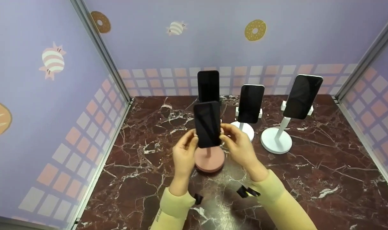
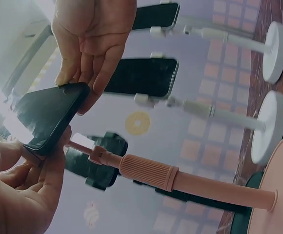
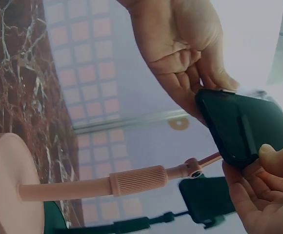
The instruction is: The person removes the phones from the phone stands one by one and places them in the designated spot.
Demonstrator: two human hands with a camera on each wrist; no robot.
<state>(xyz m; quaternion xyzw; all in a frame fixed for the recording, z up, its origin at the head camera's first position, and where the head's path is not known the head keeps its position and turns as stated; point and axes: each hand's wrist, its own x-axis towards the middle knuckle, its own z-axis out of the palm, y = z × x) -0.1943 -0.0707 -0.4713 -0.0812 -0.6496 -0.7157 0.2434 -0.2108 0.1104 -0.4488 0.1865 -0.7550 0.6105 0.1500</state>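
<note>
A black smartphone (image 1: 207, 125) stands nearly upright above a pink phone stand (image 1: 210, 160) with a round base. The person's left hand (image 1: 183, 156) grips the phone's left edge, while the right hand (image 1: 242, 149) pinches the opposite edge. In the left wrist view, the phone (image 2: 49, 114) tilts between both hands, at the upper end of the stand's pink pole (image 2: 149, 171). The right wrist view shows a thumb on the screen side of the phone (image 3: 244, 124) and curled fingers behind it. The hands and the phone hide most of the stand's holder.
Behind, a dark stand carries another phone (image 1: 208, 84). To the right, two white stands hold a phone (image 1: 251, 103) and a larger tilted phone (image 1: 302, 96); the right one has a round base (image 1: 276, 140). Patterned panels (image 1: 181, 48) enclose the marbled tabletop (image 1: 143, 179).
</note>
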